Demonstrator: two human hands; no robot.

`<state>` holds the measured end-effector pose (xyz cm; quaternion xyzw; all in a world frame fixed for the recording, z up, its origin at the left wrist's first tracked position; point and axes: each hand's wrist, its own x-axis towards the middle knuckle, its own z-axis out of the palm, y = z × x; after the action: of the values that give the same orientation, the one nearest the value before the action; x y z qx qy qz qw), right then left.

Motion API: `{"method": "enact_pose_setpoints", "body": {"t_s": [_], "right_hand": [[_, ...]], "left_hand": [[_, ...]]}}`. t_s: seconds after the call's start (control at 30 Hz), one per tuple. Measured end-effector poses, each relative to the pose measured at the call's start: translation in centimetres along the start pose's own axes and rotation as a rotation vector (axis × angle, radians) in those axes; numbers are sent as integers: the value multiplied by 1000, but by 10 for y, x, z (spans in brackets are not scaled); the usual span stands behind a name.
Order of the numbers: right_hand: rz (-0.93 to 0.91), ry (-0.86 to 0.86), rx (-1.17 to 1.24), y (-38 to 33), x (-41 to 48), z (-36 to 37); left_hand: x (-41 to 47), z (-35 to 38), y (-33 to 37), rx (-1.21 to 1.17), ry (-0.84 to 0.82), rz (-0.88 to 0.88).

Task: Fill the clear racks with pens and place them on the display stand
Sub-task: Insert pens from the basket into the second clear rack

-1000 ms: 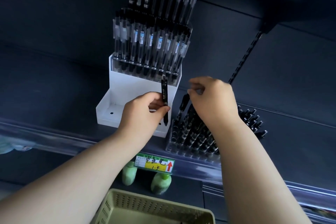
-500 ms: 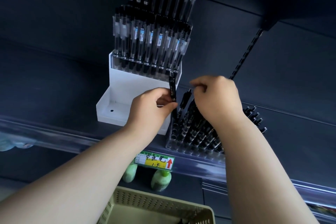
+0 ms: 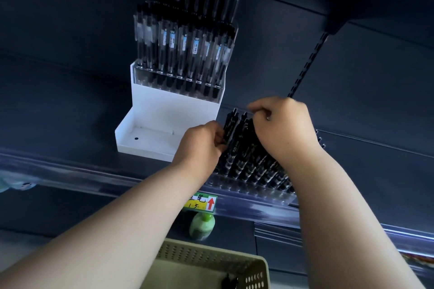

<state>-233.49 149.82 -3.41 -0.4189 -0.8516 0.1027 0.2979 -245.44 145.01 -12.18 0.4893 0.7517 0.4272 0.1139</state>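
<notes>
Within the pinch of our left hand a black pen stands in the clear rack; what our right hand holds we cannot tell.

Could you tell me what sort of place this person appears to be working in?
Most likely a shop's stationery aisle: a price tag with a red arrow is clipped to the shelf edge, a white display stand holds rows of pens, and a plastic basket sits below.

Stand on shelf, filled rack in its upper step. Second rack just right of stand; left hand, right hand on its pens. Price tag on shelf edge, bottle below, basket nearest.
</notes>
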Motion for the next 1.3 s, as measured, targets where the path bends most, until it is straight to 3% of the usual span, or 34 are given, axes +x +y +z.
{"method": "enact_pose_setpoints", "body": {"t_s": [0.2, 0.57, 1.0, 1.3], "right_hand": [[-66, 27, -11, 0, -7, -2], [-147, 29, -49, 2, -21, -5], [-201, 110, -94, 0, -34, 4], [-271, 196, -78, -7, -44, 5]], "left_hand": [[-2, 3, 1, 162, 87, -19], [3, -1, -4, 139, 13, -115], [0, 1, -2, 248, 7, -2], [-2, -1, 1, 226, -39, -51]]}}
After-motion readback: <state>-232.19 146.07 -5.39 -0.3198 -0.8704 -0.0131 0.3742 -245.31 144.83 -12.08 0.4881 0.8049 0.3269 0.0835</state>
